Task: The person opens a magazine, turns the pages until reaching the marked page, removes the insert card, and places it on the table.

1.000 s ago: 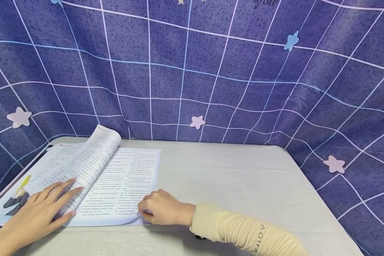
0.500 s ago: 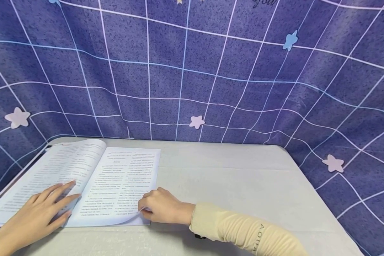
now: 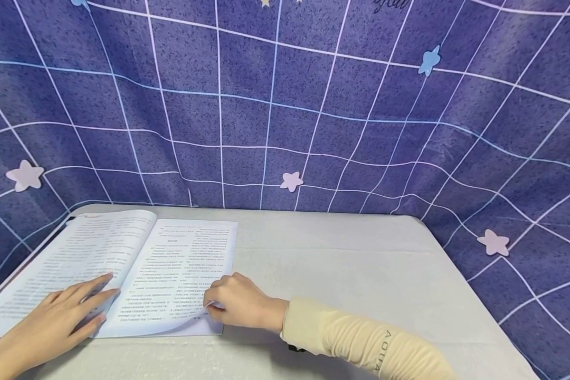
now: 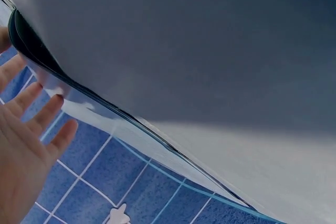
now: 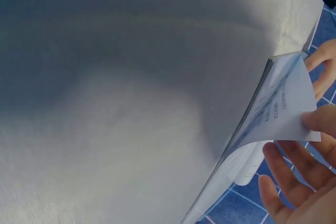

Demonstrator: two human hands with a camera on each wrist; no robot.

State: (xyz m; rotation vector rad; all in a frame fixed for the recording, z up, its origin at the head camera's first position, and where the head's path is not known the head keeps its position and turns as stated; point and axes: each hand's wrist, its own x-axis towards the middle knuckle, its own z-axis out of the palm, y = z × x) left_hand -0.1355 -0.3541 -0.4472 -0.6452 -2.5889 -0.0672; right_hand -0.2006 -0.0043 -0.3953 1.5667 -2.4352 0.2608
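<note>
A purple-blue, star-dotted grid curtain hangs behind a pale, creased-cloth-covered table.

Pale-covered worktop; behind, purple-blue gridded cloth backdrop bearing pink star low centre, blue star upper right.

I see a book lying open on the left, its white, printed right page lifted at the near corner.

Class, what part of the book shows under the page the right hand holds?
Beneath the held page, the head view shows a strip of the next sheet at the lower corner, by the right hand; the rest is covered.
</note>
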